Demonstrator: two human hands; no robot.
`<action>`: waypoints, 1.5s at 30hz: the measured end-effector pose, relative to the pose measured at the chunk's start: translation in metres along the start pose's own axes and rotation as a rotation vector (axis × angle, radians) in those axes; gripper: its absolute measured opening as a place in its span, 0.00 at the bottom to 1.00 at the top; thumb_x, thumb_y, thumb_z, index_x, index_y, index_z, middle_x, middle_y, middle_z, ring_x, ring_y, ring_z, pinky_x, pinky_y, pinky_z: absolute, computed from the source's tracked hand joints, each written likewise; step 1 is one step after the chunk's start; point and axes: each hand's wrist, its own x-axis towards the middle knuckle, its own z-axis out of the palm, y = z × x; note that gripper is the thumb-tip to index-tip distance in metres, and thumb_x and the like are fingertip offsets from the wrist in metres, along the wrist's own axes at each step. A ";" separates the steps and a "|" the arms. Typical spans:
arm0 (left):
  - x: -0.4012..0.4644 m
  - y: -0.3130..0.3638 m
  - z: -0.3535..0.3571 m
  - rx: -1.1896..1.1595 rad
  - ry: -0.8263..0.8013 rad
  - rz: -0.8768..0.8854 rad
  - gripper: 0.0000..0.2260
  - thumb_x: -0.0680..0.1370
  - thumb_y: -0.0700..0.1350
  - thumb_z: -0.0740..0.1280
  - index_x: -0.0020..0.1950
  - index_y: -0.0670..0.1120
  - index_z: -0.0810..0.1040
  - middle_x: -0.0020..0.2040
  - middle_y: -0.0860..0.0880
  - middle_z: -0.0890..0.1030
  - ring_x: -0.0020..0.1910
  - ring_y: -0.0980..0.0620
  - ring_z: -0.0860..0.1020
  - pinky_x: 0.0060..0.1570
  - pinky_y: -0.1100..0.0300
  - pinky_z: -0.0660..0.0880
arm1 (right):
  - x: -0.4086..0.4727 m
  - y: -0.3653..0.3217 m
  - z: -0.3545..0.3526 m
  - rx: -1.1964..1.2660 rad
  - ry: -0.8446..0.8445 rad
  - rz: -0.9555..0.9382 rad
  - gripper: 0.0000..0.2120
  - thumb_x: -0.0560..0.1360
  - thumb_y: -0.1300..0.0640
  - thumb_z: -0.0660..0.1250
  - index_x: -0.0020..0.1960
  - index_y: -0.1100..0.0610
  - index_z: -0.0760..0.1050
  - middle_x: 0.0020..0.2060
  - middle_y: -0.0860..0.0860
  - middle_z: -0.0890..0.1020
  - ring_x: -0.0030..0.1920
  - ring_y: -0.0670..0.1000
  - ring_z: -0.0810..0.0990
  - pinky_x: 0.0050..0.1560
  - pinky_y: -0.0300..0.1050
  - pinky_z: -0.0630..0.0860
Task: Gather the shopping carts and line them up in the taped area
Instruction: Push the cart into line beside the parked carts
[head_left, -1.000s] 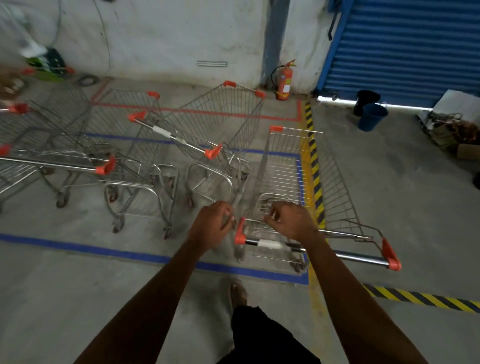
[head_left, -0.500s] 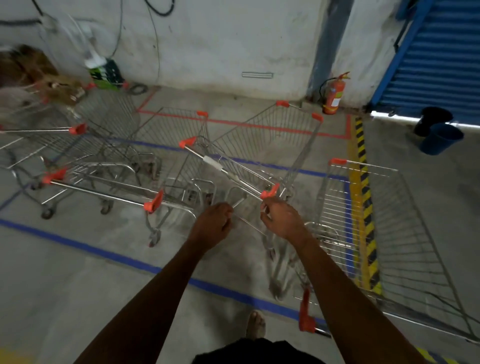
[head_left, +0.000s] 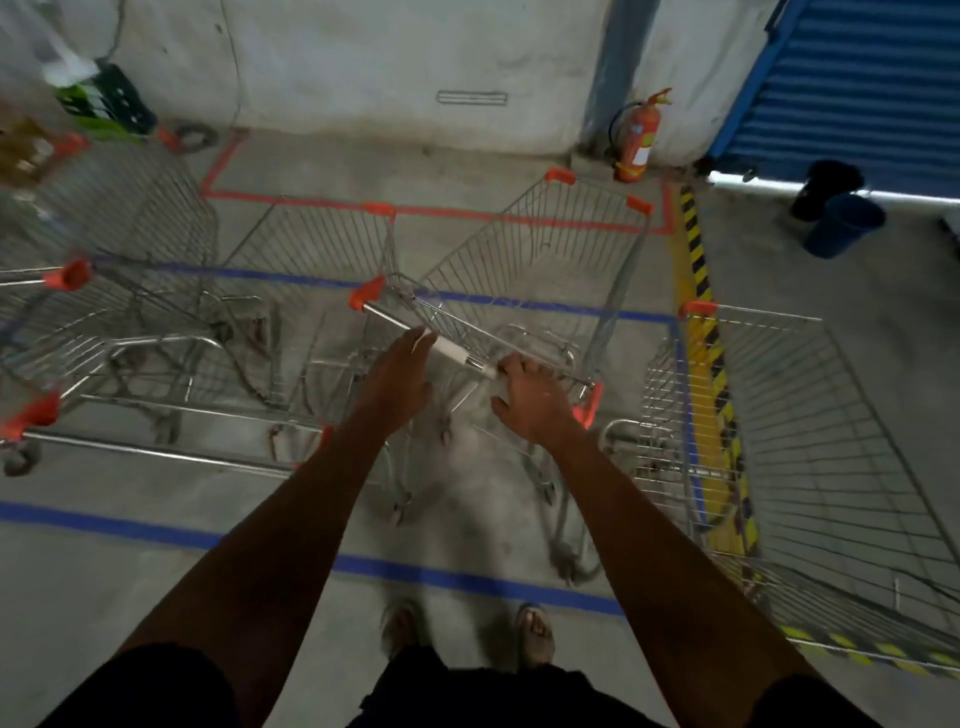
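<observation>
The shopping carts stand on the concrete floor (head_left: 130, 582) inside the blue tape rectangle (head_left: 467, 574). The middle cart (head_left: 530, 270) is just in front of the person, its wire basket empty, its handle bar (head_left: 457, 353) running slantwise from far left to near right. A right cart (head_left: 810, 441) with an empty basket stands over the yellow-black stripe (head_left: 698, 270), and more carts (head_left: 130, 270) with empty baskets crowd at the left. The left hand (head_left: 397, 376) lies on the bar with fingers stretched, not closed around it. The right hand (head_left: 530, 397) rests near the bar's right end, fingers loosely curled; a firm grip I cannot tell because of blur. Half a second ago both hands were below the bar's near end; now they are spread wider along it, and the middle cart is nearer to the centre of the view. A fire extinguisher (head_left: 639, 137) stands at the far wall, two buckets (head_left: 841, 218) far right.
</observation>
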 end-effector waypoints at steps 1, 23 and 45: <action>0.009 -0.011 -0.001 0.034 -0.016 0.040 0.35 0.68 0.40 0.74 0.74 0.43 0.69 0.73 0.40 0.70 0.70 0.41 0.71 0.65 0.45 0.71 | 0.006 -0.004 0.004 0.019 -0.017 0.039 0.26 0.76 0.46 0.70 0.69 0.54 0.69 0.62 0.58 0.77 0.60 0.62 0.79 0.57 0.56 0.76; 0.017 -0.006 0.020 0.251 -0.251 0.336 0.20 0.74 0.62 0.69 0.58 0.51 0.80 0.52 0.48 0.84 0.55 0.44 0.80 0.57 0.50 0.70 | -0.051 -0.001 0.024 -0.394 0.023 0.399 0.26 0.76 0.31 0.60 0.49 0.53 0.79 0.43 0.53 0.85 0.45 0.59 0.85 0.44 0.49 0.76; -0.075 0.001 0.001 0.378 -0.427 0.081 0.18 0.73 0.62 0.71 0.55 0.51 0.82 0.50 0.50 0.85 0.49 0.49 0.83 0.50 0.56 0.79 | -0.092 -0.019 0.034 -0.362 -0.052 0.257 0.17 0.72 0.39 0.67 0.48 0.53 0.81 0.43 0.52 0.85 0.45 0.56 0.85 0.45 0.47 0.76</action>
